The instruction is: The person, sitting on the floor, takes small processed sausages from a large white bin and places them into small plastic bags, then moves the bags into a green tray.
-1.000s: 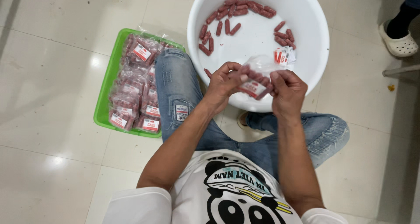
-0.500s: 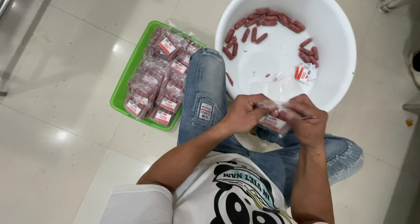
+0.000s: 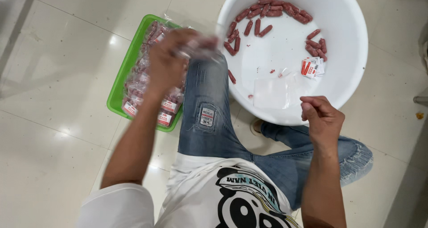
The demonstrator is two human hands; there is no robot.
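Your left hand (image 3: 167,59) is over the green tray (image 3: 117,94), fingers curled around a clear plastic packet (image 3: 198,47) that blurs with motion; what is inside it you cannot make out. The packet sits just above the tray's near edge, beside your left knee in blue jeans (image 3: 209,103).

The tray lies on the pale tiled floor (image 3: 53,76) to your left and holds a heap of filled clear packets (image 3: 140,94), each showing reddish contents. Small rectangular labels in red and white (image 3: 165,117) face up on the packets at the tray's near end.

Your right hand (image 3: 322,119) hovers at the near rim of the big round white tub (image 3: 356,54), loosely closed with thumb and fingertips drawn together; whether anything is pinched between them cannot be told.

Inside the tub, short red sausages (image 3: 272,7) lie in a curved row along the far wall, with a few more at the right side (image 3: 315,43) and some at the left. A small stack of red-and-white label cards (image 3: 313,67) rests on the tub floor just below the right-hand cluster. An empty clear bag (image 3: 272,93) lies flat near the tub's front, just left of your right hand.
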